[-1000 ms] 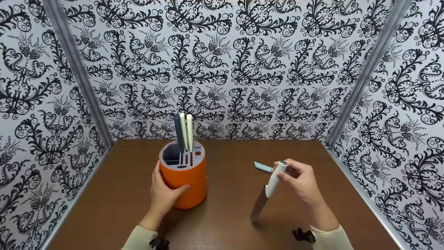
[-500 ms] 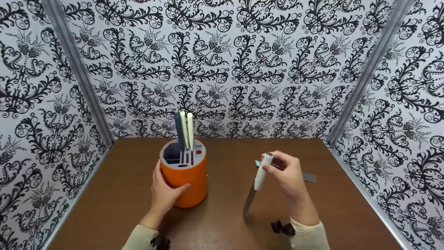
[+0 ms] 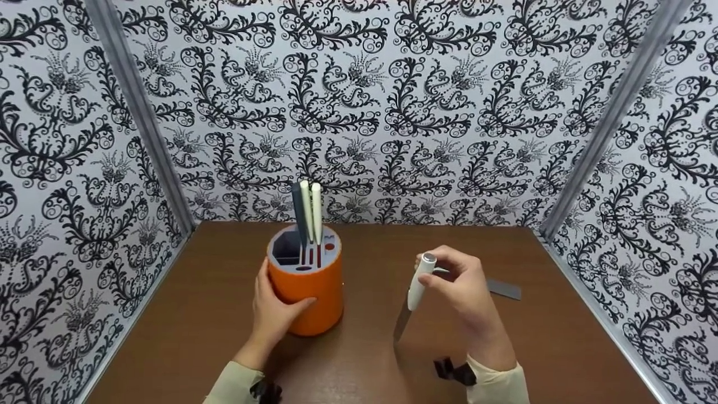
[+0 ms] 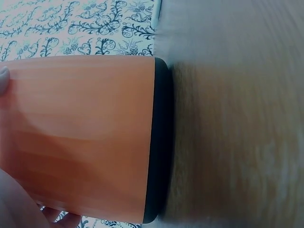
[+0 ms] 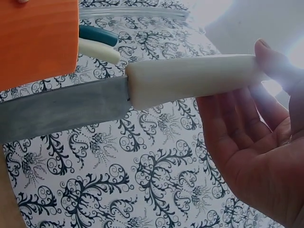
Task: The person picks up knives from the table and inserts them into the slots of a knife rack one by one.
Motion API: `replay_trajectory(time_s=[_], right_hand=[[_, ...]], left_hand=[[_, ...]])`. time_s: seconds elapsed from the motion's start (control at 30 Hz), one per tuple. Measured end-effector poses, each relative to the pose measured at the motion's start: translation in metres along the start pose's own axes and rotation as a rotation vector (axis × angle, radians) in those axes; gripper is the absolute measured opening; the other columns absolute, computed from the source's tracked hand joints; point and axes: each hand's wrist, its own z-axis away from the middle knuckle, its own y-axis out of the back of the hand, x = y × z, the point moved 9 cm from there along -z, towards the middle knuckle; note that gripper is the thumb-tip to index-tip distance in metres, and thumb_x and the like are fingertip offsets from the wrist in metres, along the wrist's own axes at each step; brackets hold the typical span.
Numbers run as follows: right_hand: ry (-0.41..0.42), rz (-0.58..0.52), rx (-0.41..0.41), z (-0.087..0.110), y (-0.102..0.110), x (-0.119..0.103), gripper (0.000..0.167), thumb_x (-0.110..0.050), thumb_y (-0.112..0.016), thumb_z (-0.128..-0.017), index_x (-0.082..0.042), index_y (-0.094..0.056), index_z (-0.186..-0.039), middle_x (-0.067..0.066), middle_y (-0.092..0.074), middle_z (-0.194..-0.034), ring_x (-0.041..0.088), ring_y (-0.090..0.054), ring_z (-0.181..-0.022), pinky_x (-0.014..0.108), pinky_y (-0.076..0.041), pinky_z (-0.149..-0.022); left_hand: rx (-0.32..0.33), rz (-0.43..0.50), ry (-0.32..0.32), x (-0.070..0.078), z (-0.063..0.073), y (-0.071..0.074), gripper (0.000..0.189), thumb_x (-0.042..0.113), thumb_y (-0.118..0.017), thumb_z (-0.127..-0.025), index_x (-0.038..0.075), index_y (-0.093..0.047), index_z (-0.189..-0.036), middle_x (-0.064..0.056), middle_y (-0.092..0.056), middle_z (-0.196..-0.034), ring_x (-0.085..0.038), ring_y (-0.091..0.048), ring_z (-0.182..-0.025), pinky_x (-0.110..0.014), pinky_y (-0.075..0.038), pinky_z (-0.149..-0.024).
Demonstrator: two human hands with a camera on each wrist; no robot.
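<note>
My left hand (image 3: pixel 275 311) grips the side of an orange, round knife block (image 3: pixel 314 297) standing on the table, thumb across its front. One dark handle (image 3: pixel 299 210) and two cream handles (image 3: pixel 317 210) stick up from its grey slotted top. To the right, my right hand (image 3: pixel 463 283) pinches a white-handled knife (image 3: pixel 417 289) near the handle's end. Its wide blade (image 5: pixel 61 111) points down, tip close to or on the table, apart from the block. Behind the right hand lies another knife; only its grey blade (image 3: pixel 505 289) shows clearly, most of its handle being hidden.
The brown table (image 3: pixel 370 252) is enclosed by walls with black-and-white scroll patterns (image 3: pixel 359 112). Grey metal posts (image 3: pixel 140 118) stand at the back corners. In the block's top are a large compartment, narrow slots and small round holes.
My right hand has carried the white-handled knife leftward, nearer the block, and the grey blade behind it has come into view. My left hand keeps its grip on the block.
</note>
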Motion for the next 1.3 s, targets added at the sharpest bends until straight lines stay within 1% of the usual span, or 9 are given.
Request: replay_trajectory(time_s=[0.07,0.27,0.4,0.63,0.7,0.8,0.93,1.1,1.3], right_hand=[[0.007,-0.011,-0.006,0.001,-0.001,-0.003,0.022,0.017,-0.078,-0.082,0.01,-0.074,-0.103,0.004,-0.077,-0.097,0.015,-0.074,-0.089,0.029,-0.064,-0.078],[0.007,0.0,-0.024,0.003,-0.005,0.0,0.025,0.013,-0.081,-0.081,0.015,-0.072,-0.104,0.01,-0.077,-0.097,0.014,-0.073,-0.089,0.029,-0.064,-0.077],[0.005,0.032,-0.011,0.004,-0.005,0.005,0.026,0.013,-0.083,-0.08,0.011,-0.074,-0.104,0.001,-0.078,-0.096,0.012,-0.074,-0.087,0.028,-0.064,-0.075],[0.072,0.076,-0.033,0.002,-0.007,0.003,0.028,0.015,-0.082,-0.079,0.011,-0.074,-0.105,-0.004,-0.079,-0.098,0.008,-0.073,-0.086,0.025,-0.063,-0.076],[0.071,0.074,-0.031,0.002,-0.007,0.003,0.028,0.014,-0.083,-0.079,0.011,-0.074,-0.106,-0.003,-0.079,-0.098,0.008,-0.073,-0.086,0.025,-0.063,-0.076],[0.063,0.081,-0.028,0.001,-0.007,0.004,0.028,0.013,-0.083,-0.08,0.011,-0.074,-0.106,-0.004,-0.079,-0.097,0.009,-0.073,-0.086,0.026,-0.063,-0.075],[0.053,0.082,-0.029,0.002,-0.007,0.004,0.028,0.013,-0.083,-0.08,0.014,-0.072,-0.106,-0.008,-0.078,-0.098,0.009,-0.072,-0.086,0.026,-0.063,-0.075],[0.043,0.076,-0.018,0.003,-0.007,0.002,0.028,0.013,-0.083,-0.079,0.013,-0.073,-0.106,-0.003,-0.079,-0.097,0.009,-0.073,-0.085,0.027,-0.063,-0.075],[0.032,0.086,-0.02,0.002,-0.007,0.001,0.029,0.012,-0.084,-0.079,0.013,-0.073,-0.106,-0.006,-0.078,-0.096,0.009,-0.072,-0.085,0.027,-0.063,-0.076]], left_hand=[[-0.003,0.007,-0.001,0.001,-0.001,0.0,0.129,0.044,-0.103,-0.066,0.022,-0.026,-0.168,-0.012,-0.044,-0.16,-0.035,-0.051,-0.139,-0.063,-0.041,-0.119],[-0.022,0.021,0.018,-0.002,-0.001,-0.001,0.129,0.043,-0.102,-0.067,0.024,-0.025,-0.168,-0.01,-0.042,-0.162,-0.034,-0.048,-0.142,-0.063,-0.039,-0.121],[-0.029,0.02,0.014,-0.001,-0.001,-0.004,0.129,0.045,-0.102,-0.067,0.024,-0.025,-0.168,-0.009,-0.042,-0.162,-0.034,-0.048,-0.142,-0.063,-0.039,-0.121],[0.023,-0.04,-0.111,0.012,0.001,0.001,0.131,0.04,-0.104,-0.064,0.014,-0.027,-0.167,-0.015,-0.046,-0.155,-0.034,-0.052,-0.138,-0.061,-0.044,-0.118],[0.031,-0.034,-0.126,0.014,0.001,0.003,0.129,0.037,-0.104,-0.065,0.013,-0.028,-0.166,-0.015,-0.046,-0.154,-0.033,-0.054,-0.137,-0.056,-0.046,-0.118],[0.031,-0.019,-0.125,0.015,0.002,0.005,0.125,0.034,-0.103,-0.068,0.012,-0.029,-0.166,-0.013,-0.046,-0.154,-0.031,-0.056,-0.137,-0.032,-0.05,-0.116],[0.034,0.016,-0.116,0.013,0.001,0.007,0.119,0.028,-0.102,-0.069,0.01,-0.032,-0.163,-0.012,-0.047,-0.154,-0.029,-0.059,-0.133,-0.005,-0.042,-0.106],[0.044,0.057,-0.141,0.016,-0.002,0.009,0.114,0.021,-0.102,-0.069,0.009,-0.036,-0.161,-0.012,-0.05,-0.152,-0.03,-0.062,-0.128,-0.005,-0.043,-0.103],[0.082,0.1,-0.207,0.033,-0.007,0.019,0.106,0.01,-0.101,-0.07,0.006,-0.042,-0.157,-0.016,-0.052,-0.148,-0.035,-0.064,-0.129,-0.007,-0.045,-0.105]])
